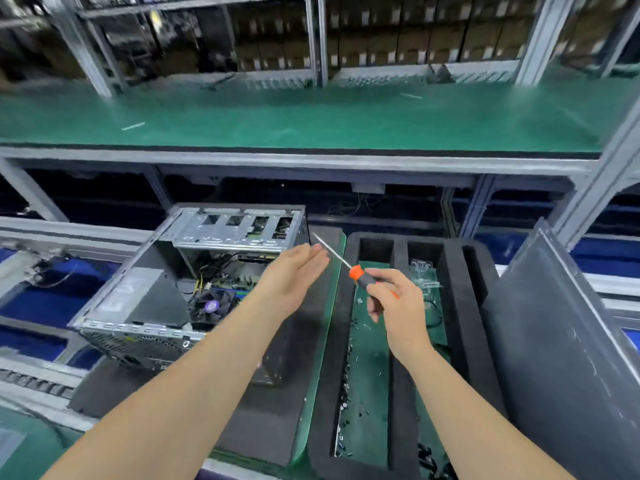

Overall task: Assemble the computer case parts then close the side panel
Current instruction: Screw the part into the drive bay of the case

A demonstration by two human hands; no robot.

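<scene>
**Screwdriver held over the foam tray, case open on its side**

My right hand [391,299] has its fingers [375,289] closed around the orange-and-grey handle of a screwdriver [360,274]. The shaft points up and to the left, its tip close to the far right corner of the computer case [166,289].

My left hand [294,271] is flat and open, holding nothing, palm facing right. It hangs above the right edge of the case, just left of the screwdriver shaft and not touching it.

The case lies on its side on a dark mat [273,393] on the tabletop [27,445], open side up. The drive cage [235,228], power supply [138,292] and cooler fan [212,306] are exposed.

To the right of the case sits a black foam tray [398,393] with long compartments. Small screws [346,386] are scattered in its left compartment.

The grey side panel [554,341] leans tilted at the tray's right edge, apart from the case.
</scene>
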